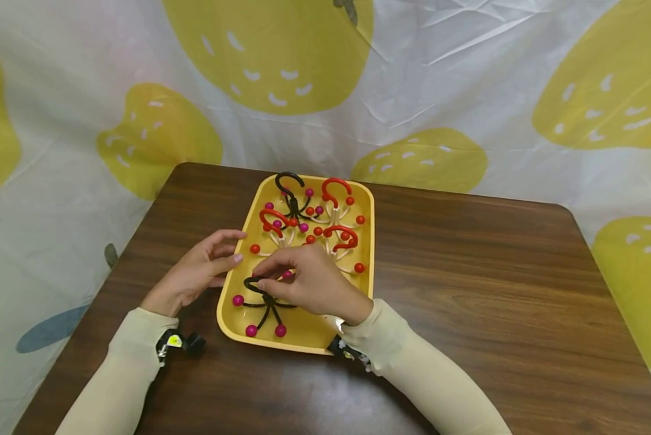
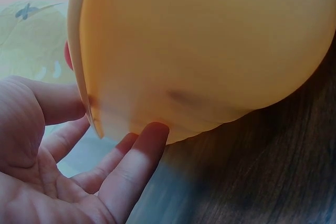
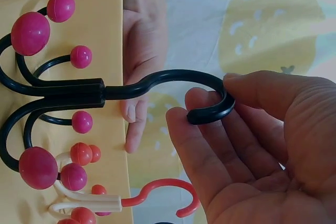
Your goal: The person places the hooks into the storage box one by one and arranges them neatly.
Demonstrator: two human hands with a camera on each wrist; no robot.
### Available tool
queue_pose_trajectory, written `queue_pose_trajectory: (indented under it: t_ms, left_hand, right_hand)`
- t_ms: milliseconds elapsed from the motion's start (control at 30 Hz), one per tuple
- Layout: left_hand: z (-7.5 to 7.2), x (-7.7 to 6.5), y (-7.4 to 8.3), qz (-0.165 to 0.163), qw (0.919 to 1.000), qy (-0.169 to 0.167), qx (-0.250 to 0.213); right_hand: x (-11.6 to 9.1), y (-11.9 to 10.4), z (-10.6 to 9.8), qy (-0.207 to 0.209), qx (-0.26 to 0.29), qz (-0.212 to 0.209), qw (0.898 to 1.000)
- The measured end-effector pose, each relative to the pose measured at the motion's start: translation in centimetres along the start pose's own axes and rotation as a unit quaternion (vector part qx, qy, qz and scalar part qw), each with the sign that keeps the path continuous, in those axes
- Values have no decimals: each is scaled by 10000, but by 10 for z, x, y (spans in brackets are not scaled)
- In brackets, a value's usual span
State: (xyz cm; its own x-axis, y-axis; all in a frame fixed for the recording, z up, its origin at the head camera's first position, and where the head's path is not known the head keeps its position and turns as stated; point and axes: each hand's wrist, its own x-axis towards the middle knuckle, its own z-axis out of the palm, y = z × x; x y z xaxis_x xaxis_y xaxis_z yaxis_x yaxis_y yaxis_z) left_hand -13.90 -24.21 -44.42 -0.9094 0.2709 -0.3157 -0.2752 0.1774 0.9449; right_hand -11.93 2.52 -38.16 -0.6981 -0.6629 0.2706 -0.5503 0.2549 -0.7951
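Observation:
My right hand (image 1: 317, 284) holds the curved hook of a black claw massager (image 1: 269, 299), thumb and fingers at the hook's bend (image 3: 226, 103). Its curved black prongs end in pink balls, inside the near part of a yellow tray (image 1: 298, 347). At the tray's left side, my left hand (image 1: 197, 272) touches the rim with loosely bent fingers. From below, the left wrist view shows those fingers (image 2: 134, 174) against the tray's outer wall (image 2: 210, 51). Part of the massager is hidden behind the right hand in the head view.
Farther back in the tray stand another black massager (image 1: 294, 205) with pink balls and several white ones with red hooks and red balls, such as one at the back right (image 1: 334, 211). The brown wooden table (image 1: 467, 290) meets a patterned curtain (image 1: 439, 72) behind.

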Motion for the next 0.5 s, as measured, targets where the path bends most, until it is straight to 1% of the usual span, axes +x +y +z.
queue_pose_trajectory:
  t_ms: [133, 267, 500]
  left_hand:
    - [1, 1, 0, 10, 10000, -2, 24]
    - [1, -1, 0, 13, 10000, 14, 51]
    - [1, -2, 3, 10, 9998, 49, 172]
  right_hand:
    - [0, 0, -1, -26, -48, 94, 9999]
    - [0, 0, -1, -50, -74, 94, 9999]
    - [-1, -1, -2, -60, 248, 125, 9996]
